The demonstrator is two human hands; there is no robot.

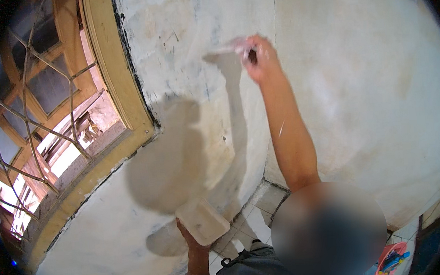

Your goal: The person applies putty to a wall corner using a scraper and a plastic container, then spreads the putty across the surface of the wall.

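My right hand (259, 57) is raised against the patchy white wall (183, 63), left of the room's corner. Its fingers are closed round a whitish putty knife (231, 47), smeared by motion, whose thin end points left along the wall; whether the blade touches the plaster I cannot tell. Lower down, my left hand (186, 236) grips a shallow, off-white rectangular tray (203, 222) by its left side. The tray has a small dark spot on its inner face. White smudges mark my right hand and forearm.
To the left is a yellow wooden window frame (114, 68) with a metal grille (38, 121). A second whitish wall (361, 90) stands right of the corner. Pale floor tiles (268, 198) show below. A pink basin (390, 258) holding blue items sits at lower right.
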